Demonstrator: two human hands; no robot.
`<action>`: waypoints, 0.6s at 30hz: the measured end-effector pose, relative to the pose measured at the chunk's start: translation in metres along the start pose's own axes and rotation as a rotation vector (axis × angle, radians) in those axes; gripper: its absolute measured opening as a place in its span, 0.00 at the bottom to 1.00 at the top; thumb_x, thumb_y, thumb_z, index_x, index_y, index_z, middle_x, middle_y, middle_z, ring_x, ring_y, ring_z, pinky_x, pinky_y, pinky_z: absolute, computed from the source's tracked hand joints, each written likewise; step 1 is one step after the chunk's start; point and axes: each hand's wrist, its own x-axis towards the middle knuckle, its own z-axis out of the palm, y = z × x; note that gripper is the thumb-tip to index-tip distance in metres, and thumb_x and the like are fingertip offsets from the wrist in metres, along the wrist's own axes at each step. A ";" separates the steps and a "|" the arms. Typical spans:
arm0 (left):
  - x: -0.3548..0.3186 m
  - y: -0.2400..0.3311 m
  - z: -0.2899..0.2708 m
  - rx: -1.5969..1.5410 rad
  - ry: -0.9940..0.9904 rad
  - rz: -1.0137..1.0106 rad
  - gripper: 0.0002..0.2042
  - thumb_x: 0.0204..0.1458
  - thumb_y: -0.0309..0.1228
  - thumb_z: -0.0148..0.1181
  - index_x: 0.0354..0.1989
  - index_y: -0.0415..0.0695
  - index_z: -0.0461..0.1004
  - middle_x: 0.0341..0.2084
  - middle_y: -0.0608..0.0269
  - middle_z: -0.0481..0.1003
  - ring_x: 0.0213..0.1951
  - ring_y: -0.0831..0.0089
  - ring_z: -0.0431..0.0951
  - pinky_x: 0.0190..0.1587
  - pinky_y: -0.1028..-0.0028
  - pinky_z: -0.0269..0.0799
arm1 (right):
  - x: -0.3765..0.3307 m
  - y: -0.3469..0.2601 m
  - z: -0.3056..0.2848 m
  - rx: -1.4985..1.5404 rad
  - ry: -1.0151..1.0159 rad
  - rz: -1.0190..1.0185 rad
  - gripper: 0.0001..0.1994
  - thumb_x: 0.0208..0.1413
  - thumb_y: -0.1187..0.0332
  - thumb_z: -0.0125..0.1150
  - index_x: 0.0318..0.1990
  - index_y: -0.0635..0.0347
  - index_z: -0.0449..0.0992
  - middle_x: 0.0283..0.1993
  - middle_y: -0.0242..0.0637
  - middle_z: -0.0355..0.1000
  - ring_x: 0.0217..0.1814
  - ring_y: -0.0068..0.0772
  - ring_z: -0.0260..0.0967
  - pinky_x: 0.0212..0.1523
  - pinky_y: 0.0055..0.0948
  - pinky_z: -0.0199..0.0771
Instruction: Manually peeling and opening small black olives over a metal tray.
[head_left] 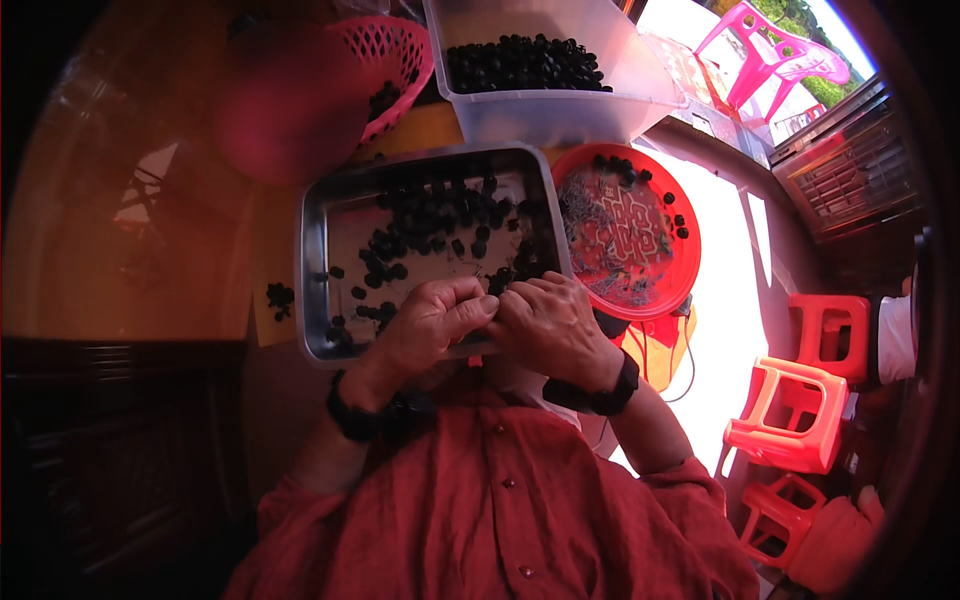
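A rectangular metal tray (312, 250) lies in front of me with many small, dark, roundish pieces (425, 215) scattered in it. Over its near right part my left hand (440, 312) and my right hand (552, 318) meet, thumbs and fingers bent and pinched together. Whatever sits between the fingertips is hidden by the hands. Just beyond my right hand, more dark pieces (525, 262) cluster in the tray's corner. To the right, a round red tray (683, 270) holds thin grey slivers (590, 215) and a few dark pieces along its far rim.
A translucent plastic bin (560, 115) with a heap of dark pieces stands behind the metal tray. At the far left are a pink basket (400, 60) and a blurred pink round shape (290, 100). Red plastic stools (795, 415) stand at the right.
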 end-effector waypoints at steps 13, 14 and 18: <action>0.003 -0.010 -0.003 -0.665 0.176 -0.020 0.11 0.55 0.38 0.49 0.34 0.42 0.69 0.22 0.69 0.68 0.22 0.83 0.65 0.23 0.82 0.60 | 0.004 -0.005 0.004 0.200 0.180 0.244 0.11 0.45 0.64 0.63 0.29 0.58 0.67 0.24 0.36 0.65 0.29 0.38 0.68 0.26 0.35 0.67; 0.002 -0.011 -0.002 -0.689 0.184 -0.036 0.11 0.55 0.37 0.49 0.38 0.41 0.69 0.24 0.67 0.69 0.23 0.82 0.67 0.23 0.82 0.62 | 0.006 -0.007 0.003 0.186 0.175 0.250 0.11 0.45 0.63 0.63 0.29 0.58 0.67 0.24 0.36 0.65 0.29 0.38 0.68 0.26 0.34 0.67; 0.000 -0.006 -0.001 -0.741 0.178 -0.010 0.08 0.55 0.34 0.52 0.37 0.42 0.69 0.24 0.68 0.70 0.23 0.83 0.68 0.23 0.83 0.63 | 0.008 -0.008 0.005 0.139 0.152 0.219 0.12 0.46 0.63 0.63 0.28 0.58 0.67 0.24 0.35 0.65 0.29 0.38 0.68 0.26 0.34 0.67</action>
